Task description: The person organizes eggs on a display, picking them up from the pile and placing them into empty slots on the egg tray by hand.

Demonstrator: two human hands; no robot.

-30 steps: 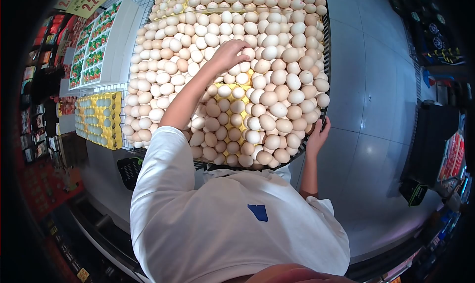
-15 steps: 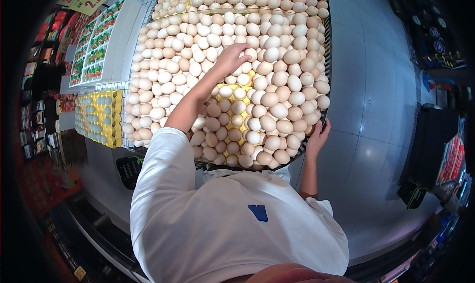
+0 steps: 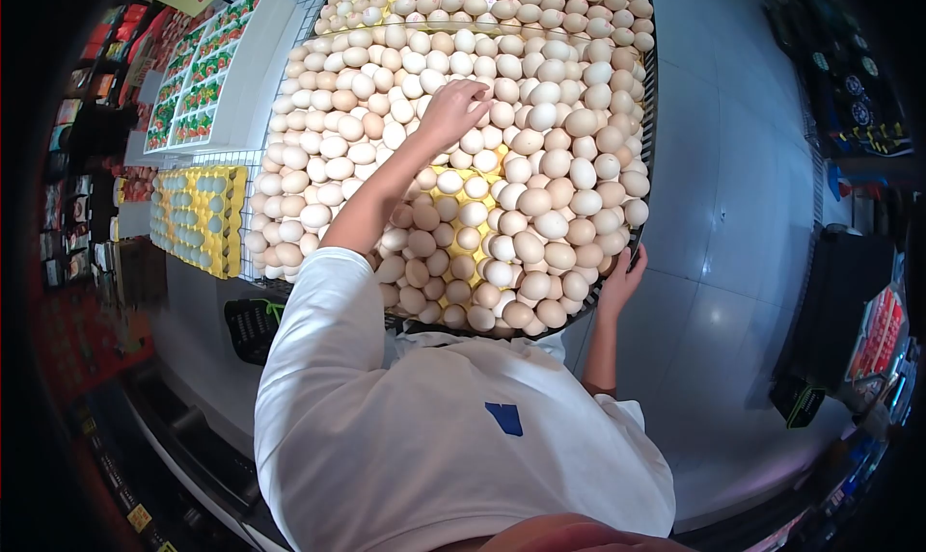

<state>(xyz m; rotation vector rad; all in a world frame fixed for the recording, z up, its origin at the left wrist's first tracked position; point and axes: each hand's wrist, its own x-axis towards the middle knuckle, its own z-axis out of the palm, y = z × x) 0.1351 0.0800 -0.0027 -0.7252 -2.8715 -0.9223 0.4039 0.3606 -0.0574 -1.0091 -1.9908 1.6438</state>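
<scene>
Egg (image 3: 501,114) lies right at the left hand's (image 3: 486,98) fingertips; nearly round in outline, long axis hard to read, which end is blunt cannot be told. Other eggs (image 3: 534,202), nearer the body than that hand, lie on their sides, several with long axes running left to right; those left of the wrist mostly crosswise too.

Left arm reaches forward and inward from a white sleeve (image 3: 333,296), back of hand up, fingers bent, thumb below them; cannot tell whether they grip an egg or only touch. Right hand (image 3: 622,280) low at the side, fingers pointing up and curled beside the black rim (image 3: 649,108); its hold on the rim cannot be made out.

Containers: just below the left hand, a yellow tray (image 3: 492,201) shows between eggs, partly filled. Well left of that hand, stacked yellow trays (image 3: 233,226) carry pale eggs; beyond them, a white box (image 3: 258,65) with red-and-green contents in divided rows
</scene>
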